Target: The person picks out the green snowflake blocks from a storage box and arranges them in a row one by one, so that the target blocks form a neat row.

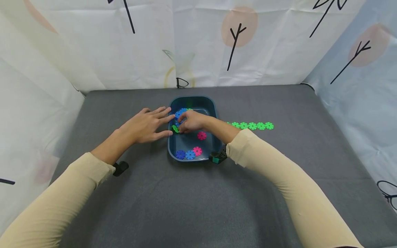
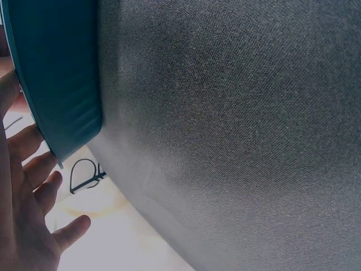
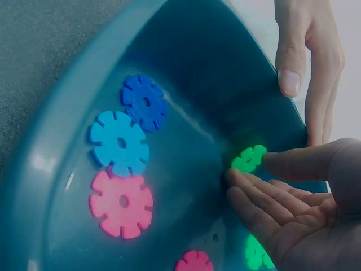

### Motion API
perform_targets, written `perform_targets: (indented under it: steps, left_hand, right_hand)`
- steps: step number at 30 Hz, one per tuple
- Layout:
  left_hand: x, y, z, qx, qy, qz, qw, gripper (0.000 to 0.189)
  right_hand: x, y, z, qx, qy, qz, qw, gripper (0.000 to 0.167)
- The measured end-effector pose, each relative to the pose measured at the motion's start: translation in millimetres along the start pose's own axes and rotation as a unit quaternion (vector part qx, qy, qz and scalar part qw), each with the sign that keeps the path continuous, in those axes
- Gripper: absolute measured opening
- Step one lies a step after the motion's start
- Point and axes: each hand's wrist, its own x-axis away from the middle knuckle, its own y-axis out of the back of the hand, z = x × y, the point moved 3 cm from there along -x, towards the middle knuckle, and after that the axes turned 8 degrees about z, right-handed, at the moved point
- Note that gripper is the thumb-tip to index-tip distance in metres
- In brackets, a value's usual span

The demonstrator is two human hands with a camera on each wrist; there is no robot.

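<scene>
Okay so your right hand [image 1: 193, 121] is pinching a bright green notched plastic disc [image 3: 249, 158], just inside the left wall of the dark teal plastic tray [image 1: 195, 102]. Your left hand [image 1: 147, 125] has its fingers spread pretty straight, resting at the tray's left rim. At the tray's near end you've got a dark blue notched disc [image 1: 178, 154], a light blue notched disc [image 1: 187, 154] and a pink notched disc [image 1: 195, 150]. There's also a row of green notched discs [image 1: 250, 126] outside the tray's right side.
</scene>
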Motion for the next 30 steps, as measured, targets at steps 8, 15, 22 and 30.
perform_targets:
  steps: [8, 15, 22, 30]
  left_hand:
    - [2.5, -0.8, 0.6, -0.004, 0.001, 0.001, 1.0, 0.07]
    - [5.4, -0.7, 0.9, 0.011, 0.007, 0.003, 0.9999, 0.069]
    - [4.7, -0.6, 0.6, 0.008, 0.007, 0.001, 0.9999, 0.069]
    - [4.2, -1.1, 0.7, 0.009, 0.008, -0.004, 0.9999, 0.069]
  right_hand:
    - [-6.6, -7, 2, -0.004, -0.008, 0.017, 0.9998, 0.059]
    - [-10.9, -8, 2, -0.01, -0.007, -0.011, 0.9999, 0.056]
    - [-12.7, -9, 1, -0.019, -0.005, -0.019, 0.9996, 0.048]
    - [-10.1, -8, 2, -0.034, -0.01, -0.013, 0.9993, 0.047]
